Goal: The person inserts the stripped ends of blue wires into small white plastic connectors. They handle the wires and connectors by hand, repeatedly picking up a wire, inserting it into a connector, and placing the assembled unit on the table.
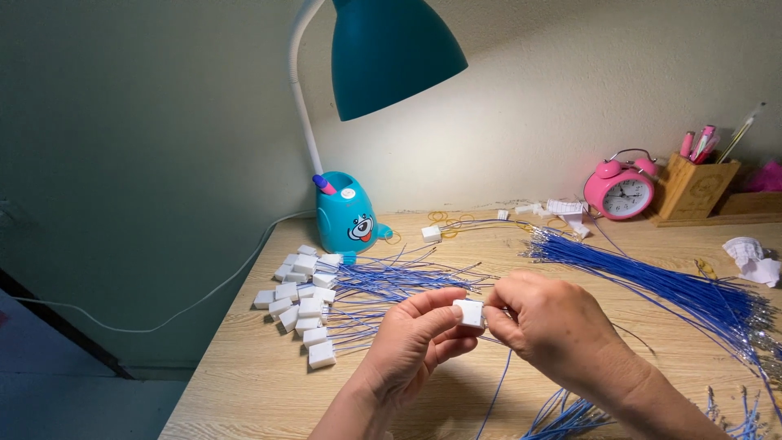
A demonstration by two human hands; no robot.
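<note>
Above the wooden table (244, 383), the left hand (415, 342) pinches a white connector block (469, 313) as the right hand (547, 322) pinches a blue wire at it; finished blocks (300, 308) lie left, a loose wire bundle (652, 281) waits right.

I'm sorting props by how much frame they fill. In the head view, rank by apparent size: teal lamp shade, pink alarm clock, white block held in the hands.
1. teal lamp shade, though nearness to the camera may enlarge it
2. pink alarm clock
3. white block
</note>
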